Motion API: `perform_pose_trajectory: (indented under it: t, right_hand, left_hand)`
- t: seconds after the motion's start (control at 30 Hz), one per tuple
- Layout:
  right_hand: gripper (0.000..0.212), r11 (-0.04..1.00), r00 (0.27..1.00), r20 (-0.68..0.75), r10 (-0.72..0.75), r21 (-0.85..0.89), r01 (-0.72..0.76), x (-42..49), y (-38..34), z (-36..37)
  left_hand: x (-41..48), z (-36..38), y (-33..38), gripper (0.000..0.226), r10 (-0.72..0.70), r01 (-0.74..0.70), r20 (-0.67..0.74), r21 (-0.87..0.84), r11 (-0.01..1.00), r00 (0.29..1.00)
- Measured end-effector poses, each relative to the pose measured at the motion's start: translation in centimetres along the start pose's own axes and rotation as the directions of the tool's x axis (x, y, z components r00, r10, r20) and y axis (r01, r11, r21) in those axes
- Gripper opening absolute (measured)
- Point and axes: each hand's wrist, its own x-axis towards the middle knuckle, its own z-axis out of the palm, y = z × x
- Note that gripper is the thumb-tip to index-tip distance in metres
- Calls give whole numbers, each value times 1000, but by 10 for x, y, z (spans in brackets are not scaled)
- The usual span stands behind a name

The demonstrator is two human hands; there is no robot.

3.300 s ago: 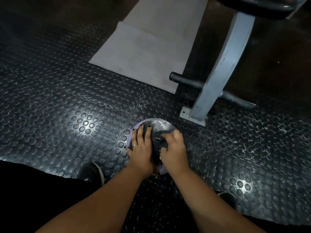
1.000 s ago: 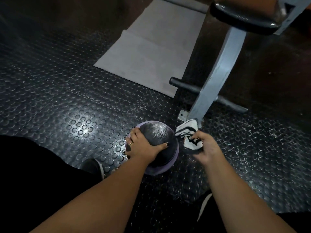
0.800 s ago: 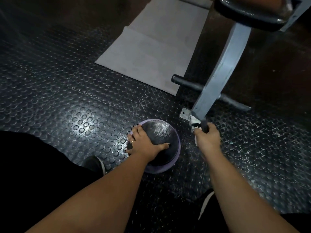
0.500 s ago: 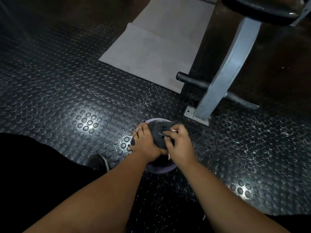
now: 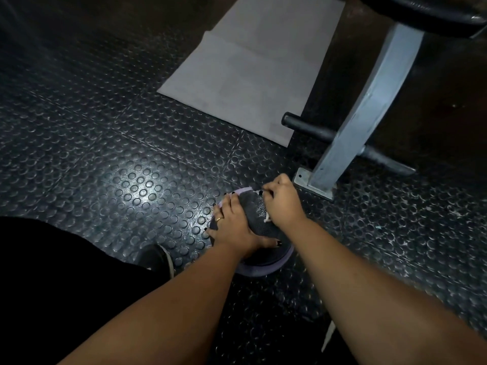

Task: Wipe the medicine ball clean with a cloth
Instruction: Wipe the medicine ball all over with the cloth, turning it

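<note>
The medicine ball [image 5: 257, 216], dark on top with a purple rim, sits on the studded rubber floor [image 5: 131, 180], near the bolted foot of a grey bench leg [image 5: 369, 109]. The left hand [image 5: 234, 229] lies spread flat over the ball's near left side, fingers straight, a ring [image 5: 219, 219] on one. The right hand [image 5: 282, 204] is curled on the far right side, gripping the cloth [image 5: 268, 219], of which only a pale scrap shows. A grey mat [image 5: 250, 75] lies farther off. A dark shoe [image 5: 158, 258] stands beside the ball.
</note>
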Motion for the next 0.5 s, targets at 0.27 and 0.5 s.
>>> perform_pose_trajectory:
  t: [0.27,0.5]
  right_hand:
    - [16,984,993,16,-117,134,114,-69,-1,-9]
    - [15,988,994,-98,-52,141,66,-42,-9,0]
  left_hand:
    - [9,-5,5,130,35,-36,37,18,999,999]
    - [14,-7,2,133,48,-48,20,-11,999,999]
